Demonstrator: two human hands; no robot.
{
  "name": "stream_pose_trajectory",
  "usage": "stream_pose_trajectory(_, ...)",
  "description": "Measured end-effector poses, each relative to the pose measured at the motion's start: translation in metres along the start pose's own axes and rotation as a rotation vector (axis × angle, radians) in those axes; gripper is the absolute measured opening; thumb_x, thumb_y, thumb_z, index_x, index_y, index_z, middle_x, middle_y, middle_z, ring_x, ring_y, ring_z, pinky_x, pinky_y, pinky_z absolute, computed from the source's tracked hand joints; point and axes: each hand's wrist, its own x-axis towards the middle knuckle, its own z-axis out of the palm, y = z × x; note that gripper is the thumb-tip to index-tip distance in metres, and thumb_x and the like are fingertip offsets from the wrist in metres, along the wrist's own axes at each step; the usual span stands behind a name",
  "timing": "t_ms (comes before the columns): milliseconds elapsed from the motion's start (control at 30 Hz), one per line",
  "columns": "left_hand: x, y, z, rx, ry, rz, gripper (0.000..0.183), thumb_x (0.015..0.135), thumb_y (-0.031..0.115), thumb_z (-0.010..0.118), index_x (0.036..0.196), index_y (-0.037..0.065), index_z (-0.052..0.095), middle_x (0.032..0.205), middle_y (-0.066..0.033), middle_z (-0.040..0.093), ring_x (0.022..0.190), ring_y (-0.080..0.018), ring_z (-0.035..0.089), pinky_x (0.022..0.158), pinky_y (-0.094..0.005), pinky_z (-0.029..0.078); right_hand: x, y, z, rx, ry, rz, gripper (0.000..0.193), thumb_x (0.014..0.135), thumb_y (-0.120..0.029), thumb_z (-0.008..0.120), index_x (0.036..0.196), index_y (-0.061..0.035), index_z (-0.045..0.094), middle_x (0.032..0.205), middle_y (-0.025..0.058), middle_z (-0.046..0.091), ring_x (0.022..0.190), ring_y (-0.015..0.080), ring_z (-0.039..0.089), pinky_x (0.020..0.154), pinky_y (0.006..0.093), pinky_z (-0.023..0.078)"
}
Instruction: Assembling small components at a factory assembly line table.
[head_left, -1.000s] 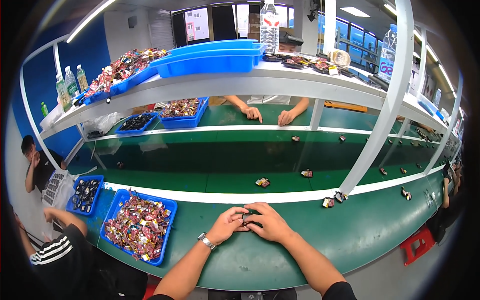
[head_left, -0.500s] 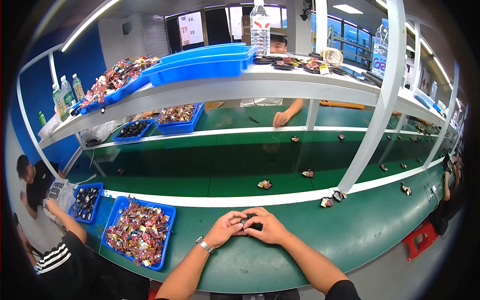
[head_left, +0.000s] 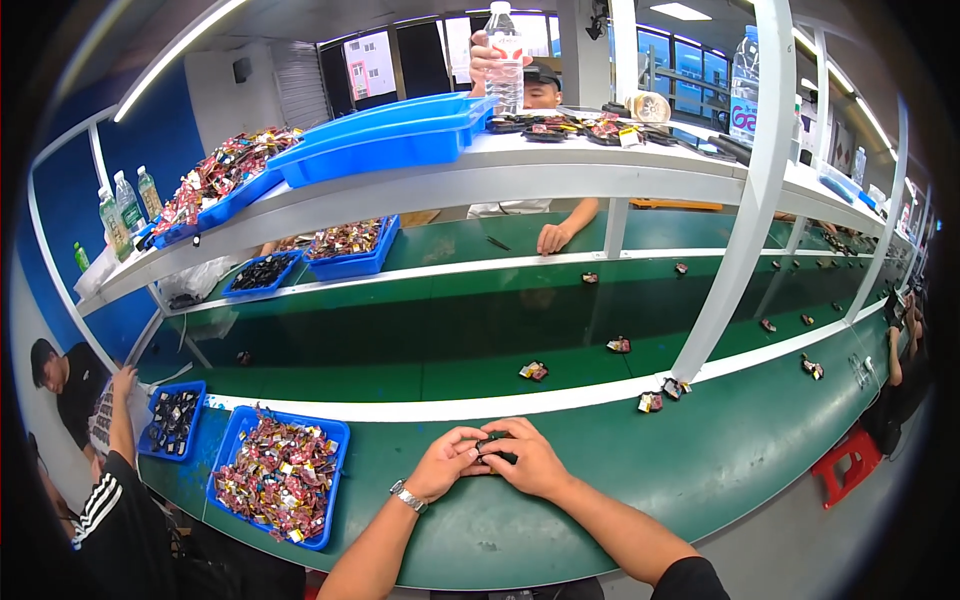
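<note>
Close to the front edge of the green bench, both my hands meet over a small black part (head_left: pixel 497 449), its exact kind mostly covered by fingers. My left hand (head_left: pixel 446 466), with a metal watch on the wrist, is closed on its left side. My right hand (head_left: pixel 528 462) wraps over the top and right side, fingers curled and touching the left fingertips. To the left stands a blue tray (head_left: pixel 342 470) heaped with small red, yellow and black electronic pieces. A smaller blue tray (head_left: pixel 202 392) with black parts sits beyond it.
A white post (head_left: pixel 735 210) rises from the bench's far rail at right; small assemblies (head_left: pixel 650 402) lie by its foot. More pieces (head_left: pixel 534 371) rest on the green strip behind. An overhead shelf (head_left: pixel 560 172) carries trays and bottles. A co-worker's arm (head_left: pixel 122 420) is at left.
My hands stay together on the black part, with slight finger shifts. Across the bench, a person's hand now grips the water bottle on the shelf. The left co-worker's hand has risen.
</note>
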Motion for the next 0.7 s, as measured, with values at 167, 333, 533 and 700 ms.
stream_pose_trajectory(167,0.001,-0.001,-0.001,-0.050,-0.010,-0.005,0.028,0.099,0.011,0.056,0.125,0.004,0.050,0.115,-0.0099,0.062,0.109,-0.0209,0.063,0.096,-0.0390,0.055,-0.002,0.003,0.005,-0.004,0.015,0.007,0.016,0.082,-0.010,0.071,0.098,-0.0076,0.074,0.121,0.0071,0.063,0.117,0.0281,0.055,0.093,0.0374,0.050)
stream_pose_trajectory(333,0.001,-0.004,-0.001,-0.031,-0.010,0.037,0.027,0.099,0.012,0.056,0.124,0.004,0.049,0.121,-0.0128,0.061,0.111,-0.0226,0.063,0.097,-0.0397,0.055,-0.001,-0.003,0.005,0.026,0.030,0.005,0.018,0.081,-0.008,0.071,0.099,-0.0075,0.074,0.124,0.0080,0.062,0.119,0.0295,0.054,0.095,0.0382,0.049)
stream_pose_trajectory(533,0.000,-0.003,-0.001,-0.045,0.011,0.047,0.025,0.099,0.010,0.056,0.122,0.003,0.048,0.129,-0.0158,0.059,0.114,-0.0241,0.062,0.097,-0.0399,0.054,-0.002,-0.002,0.007,-0.067,0.082,-0.067,0.020,0.079,-0.006,0.071,0.098,-0.0075,0.074,0.126,0.0085,0.061,0.120,0.0302,0.053,0.096,0.0387,0.049)
stream_pose_trajectory(700,0.000,-0.002,0.004,-0.023,0.014,0.043,0.025,0.099,0.009,0.056,0.122,0.003,0.049,0.129,-0.0158,0.059,0.114,-0.0242,0.062,0.098,-0.0401,0.054,-0.005,0.000,0.012,-0.004,0.121,-0.022,0.020,0.077,-0.005,0.073,0.097,-0.0094,0.074,0.123,0.0089,0.062,0.118,0.0303,0.055,0.096,0.0398,0.049)
